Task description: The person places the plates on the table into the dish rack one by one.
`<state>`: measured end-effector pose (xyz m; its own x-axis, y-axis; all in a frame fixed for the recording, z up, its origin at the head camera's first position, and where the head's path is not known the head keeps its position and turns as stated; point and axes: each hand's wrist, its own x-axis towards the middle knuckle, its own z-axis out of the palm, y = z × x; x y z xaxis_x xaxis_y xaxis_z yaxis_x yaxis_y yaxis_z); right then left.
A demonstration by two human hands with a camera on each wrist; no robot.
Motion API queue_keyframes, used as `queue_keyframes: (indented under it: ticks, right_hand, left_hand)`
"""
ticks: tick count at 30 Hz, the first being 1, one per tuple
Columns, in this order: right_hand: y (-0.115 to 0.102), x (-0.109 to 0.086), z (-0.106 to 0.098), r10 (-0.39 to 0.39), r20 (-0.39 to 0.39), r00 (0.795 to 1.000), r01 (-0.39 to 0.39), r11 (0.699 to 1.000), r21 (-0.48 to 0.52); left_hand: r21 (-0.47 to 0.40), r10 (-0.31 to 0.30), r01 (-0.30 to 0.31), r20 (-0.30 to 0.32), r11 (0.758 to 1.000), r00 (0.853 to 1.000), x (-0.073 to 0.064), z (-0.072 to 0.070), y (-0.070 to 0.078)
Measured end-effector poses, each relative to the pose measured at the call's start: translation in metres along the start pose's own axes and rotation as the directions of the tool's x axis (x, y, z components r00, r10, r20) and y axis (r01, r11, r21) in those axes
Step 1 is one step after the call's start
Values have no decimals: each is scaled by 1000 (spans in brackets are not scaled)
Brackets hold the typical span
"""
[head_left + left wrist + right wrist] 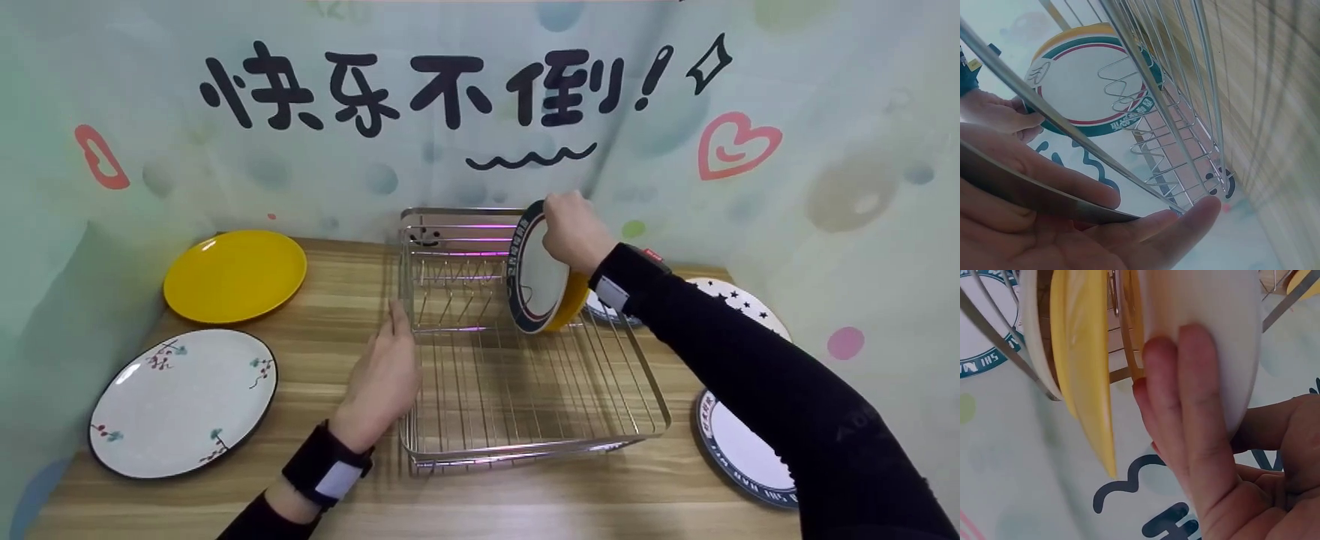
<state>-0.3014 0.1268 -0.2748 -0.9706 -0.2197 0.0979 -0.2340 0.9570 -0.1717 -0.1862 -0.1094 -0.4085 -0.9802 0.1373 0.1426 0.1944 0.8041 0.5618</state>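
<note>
A metal wire dish rack stands in the middle of the table. My left hand is at its left side; in the left wrist view the flat metal rim passes between the thumb and fingers, which hold it. My right hand pinches the upper edge of a white plate with a dark patterned rim, held upright over the rack's back right part. Its fingers lie along the plate's pale underside. Just right of it a yellow plate stands on edge in the rack.
On the left lie a yellow plate and a white floral plate. To the right are a star-patterned plate and a blue-rimmed plate, partly covered by the right sleeve. A printed curtain hangs behind the table.
</note>
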Motion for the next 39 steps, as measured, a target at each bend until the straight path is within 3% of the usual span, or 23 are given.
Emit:
queue_keyframes:
  ticks: [10,21,39]
  right_hand:
    - [2,5,4,39,9,999,-39,999,-24]
    - [6,6,12,-5,-81,997,-1,997,-74]
    - [10,7,10,48,-56,997,-50,998,-38]
  left_hand:
    - [-13,1,-1,0,1000,1000,-1,0,0]
    - [-16,4,-4,2,1000,1000,1,1,-1]
    - [-48,-32,34,43,998,999,2,0,1]
